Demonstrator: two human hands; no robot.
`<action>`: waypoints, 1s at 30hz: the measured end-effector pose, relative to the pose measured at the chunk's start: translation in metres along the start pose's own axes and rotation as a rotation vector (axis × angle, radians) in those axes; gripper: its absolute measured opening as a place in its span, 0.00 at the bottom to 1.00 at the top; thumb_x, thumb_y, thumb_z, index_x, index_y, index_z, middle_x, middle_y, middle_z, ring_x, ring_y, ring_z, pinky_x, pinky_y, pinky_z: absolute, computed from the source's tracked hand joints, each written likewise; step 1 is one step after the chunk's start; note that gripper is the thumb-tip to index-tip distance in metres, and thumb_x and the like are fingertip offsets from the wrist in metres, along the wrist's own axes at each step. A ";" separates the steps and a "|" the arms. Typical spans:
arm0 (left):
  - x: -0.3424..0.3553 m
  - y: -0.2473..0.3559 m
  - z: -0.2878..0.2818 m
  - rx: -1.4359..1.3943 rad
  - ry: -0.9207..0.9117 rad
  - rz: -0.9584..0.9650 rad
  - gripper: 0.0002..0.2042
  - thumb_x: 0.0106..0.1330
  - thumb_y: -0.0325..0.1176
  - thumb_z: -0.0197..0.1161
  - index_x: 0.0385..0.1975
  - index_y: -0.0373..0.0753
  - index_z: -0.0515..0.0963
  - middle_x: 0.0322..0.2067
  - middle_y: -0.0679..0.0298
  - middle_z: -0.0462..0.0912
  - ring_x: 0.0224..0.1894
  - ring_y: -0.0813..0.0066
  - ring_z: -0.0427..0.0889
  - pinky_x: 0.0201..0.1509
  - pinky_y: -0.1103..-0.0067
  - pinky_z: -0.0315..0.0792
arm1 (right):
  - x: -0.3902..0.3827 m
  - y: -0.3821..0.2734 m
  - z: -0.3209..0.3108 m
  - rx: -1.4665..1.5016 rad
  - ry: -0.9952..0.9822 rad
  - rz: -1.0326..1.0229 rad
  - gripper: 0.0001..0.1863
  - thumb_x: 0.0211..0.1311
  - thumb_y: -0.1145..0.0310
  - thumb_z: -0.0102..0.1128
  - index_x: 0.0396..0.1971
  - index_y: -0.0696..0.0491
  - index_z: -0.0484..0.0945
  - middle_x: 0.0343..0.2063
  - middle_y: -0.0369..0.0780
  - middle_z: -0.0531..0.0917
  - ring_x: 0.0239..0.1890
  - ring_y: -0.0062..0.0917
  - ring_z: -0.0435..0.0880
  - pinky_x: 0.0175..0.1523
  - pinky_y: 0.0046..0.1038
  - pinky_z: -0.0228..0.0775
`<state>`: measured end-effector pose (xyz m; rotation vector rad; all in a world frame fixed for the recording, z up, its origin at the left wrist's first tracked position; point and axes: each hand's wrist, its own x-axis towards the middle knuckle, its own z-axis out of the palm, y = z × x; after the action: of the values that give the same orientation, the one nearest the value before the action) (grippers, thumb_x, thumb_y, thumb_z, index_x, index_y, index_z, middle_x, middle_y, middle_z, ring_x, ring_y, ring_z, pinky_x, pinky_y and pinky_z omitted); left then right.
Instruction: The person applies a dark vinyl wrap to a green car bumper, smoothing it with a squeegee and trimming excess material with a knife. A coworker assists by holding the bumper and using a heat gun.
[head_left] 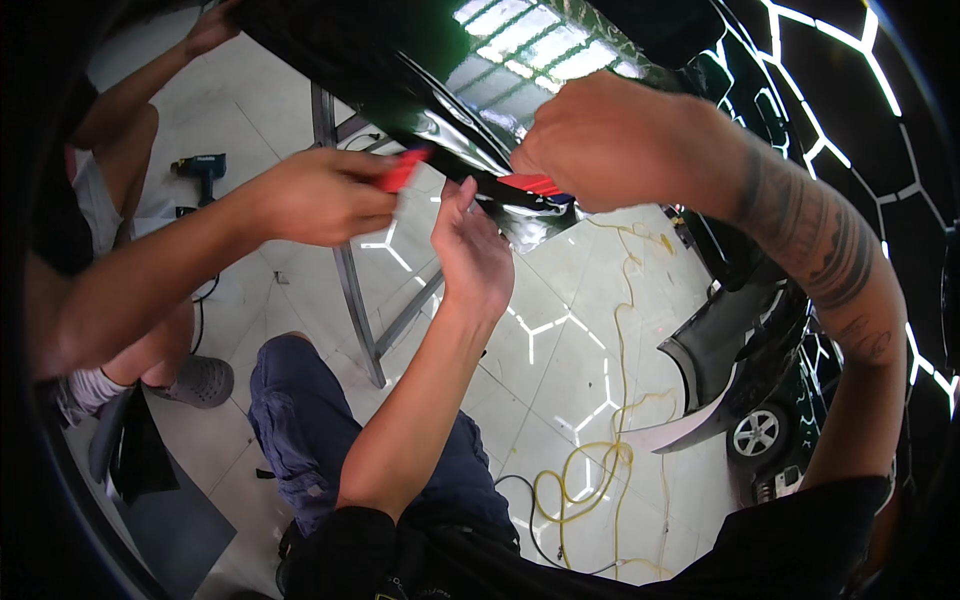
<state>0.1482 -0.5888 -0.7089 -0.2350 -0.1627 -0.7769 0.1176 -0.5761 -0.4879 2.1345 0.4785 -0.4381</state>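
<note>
A glossy dark panel [400, 85] spans the top of the view, and loose glossy film [540, 228] hangs past its near edge. My right hand [590, 140] is closed round a red squeegee [530, 184], which lies against the panel near that edge. Just below, my left hand [475, 250] reaches up with its thumb at the panel's edge; its fingers curl beneath and are partly hidden. From the left, another person's hand [325, 195], blurred by motion, holds a second red squeegee [402, 170] beside the panel.
A grey metal stand [350, 270] supports the panel. Yellow hose [585, 455] lies looped on the pale tiled floor. A heat gun or drill [205, 170] stands at the left. Dark curved car parts [715, 345] and a wheel [757, 433] are at the right.
</note>
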 end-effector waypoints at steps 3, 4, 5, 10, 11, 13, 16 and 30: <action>-0.009 -0.002 0.009 0.044 0.091 0.051 0.12 0.62 0.39 0.57 0.43 0.48 0.71 0.49 0.71 0.75 0.60 0.72 0.66 0.67 0.74 0.52 | -0.002 0.008 -0.019 0.010 -0.096 0.029 0.23 0.43 0.75 0.63 0.45 0.53 0.78 0.32 0.39 0.82 0.40 0.33 0.80 0.46 0.31 0.70; -0.012 0.000 0.013 0.057 0.076 0.054 0.12 0.61 0.39 0.57 0.43 0.48 0.71 0.49 0.71 0.74 0.60 0.73 0.66 0.67 0.74 0.51 | -0.005 0.011 -0.021 0.015 -0.067 0.026 0.23 0.42 0.75 0.63 0.45 0.53 0.78 0.32 0.39 0.82 0.40 0.33 0.80 0.45 0.31 0.70; -0.012 0.001 0.012 0.053 0.099 0.054 0.11 0.61 0.39 0.58 0.42 0.48 0.71 0.48 0.72 0.74 0.59 0.74 0.66 0.67 0.74 0.50 | -0.010 0.017 -0.010 -0.049 0.170 -0.048 0.23 0.41 0.73 0.64 0.45 0.54 0.78 0.31 0.38 0.82 0.39 0.32 0.80 0.45 0.32 0.70; -0.002 0.000 -0.010 0.073 0.127 0.057 0.11 0.60 0.39 0.59 0.41 0.49 0.70 0.46 0.75 0.74 0.55 0.77 0.68 0.66 0.70 0.48 | -0.016 0.010 0.010 0.077 0.114 -0.014 0.22 0.40 0.71 0.65 0.41 0.54 0.78 0.28 0.40 0.81 0.35 0.33 0.80 0.42 0.33 0.70; 0.001 0.005 -0.013 0.080 0.106 0.063 0.12 0.60 0.39 0.59 0.42 0.49 0.69 0.46 0.76 0.74 0.55 0.78 0.68 0.66 0.69 0.48 | -0.017 0.009 -0.003 0.079 0.030 0.048 0.21 0.40 0.71 0.65 0.41 0.54 0.78 0.27 0.41 0.81 0.34 0.33 0.80 0.42 0.32 0.70; 0.008 0.017 -0.013 0.082 0.039 0.097 0.12 0.61 0.38 0.60 0.42 0.47 0.70 0.44 0.74 0.76 0.52 0.78 0.71 0.64 0.69 0.53 | -0.017 0.006 -0.008 0.115 0.072 0.195 0.19 0.41 0.71 0.63 0.39 0.55 0.78 0.26 0.42 0.81 0.34 0.35 0.81 0.40 0.33 0.71; 0.020 0.040 -0.003 0.101 -0.014 0.156 0.08 0.63 0.36 0.60 0.39 0.43 0.72 0.43 0.71 0.78 0.50 0.77 0.74 0.62 0.72 0.59 | -0.012 0.001 0.006 0.220 0.467 0.437 0.14 0.45 0.72 0.60 0.35 0.58 0.75 0.23 0.46 0.81 0.32 0.41 0.82 0.38 0.39 0.74; 0.031 0.067 0.008 0.133 -0.118 0.001 0.11 0.66 0.31 0.61 0.45 0.36 0.76 0.45 0.64 0.81 0.48 0.70 0.79 0.59 0.72 0.69 | 0.037 -0.021 0.032 0.324 0.506 0.630 0.17 0.53 0.70 0.60 0.39 0.60 0.66 0.19 0.51 0.79 0.26 0.49 0.81 0.32 0.47 0.72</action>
<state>0.2170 -0.5614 -0.7037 -0.1549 -0.3241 -0.7479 0.1352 -0.5849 -0.5380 2.5600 -0.0196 0.4167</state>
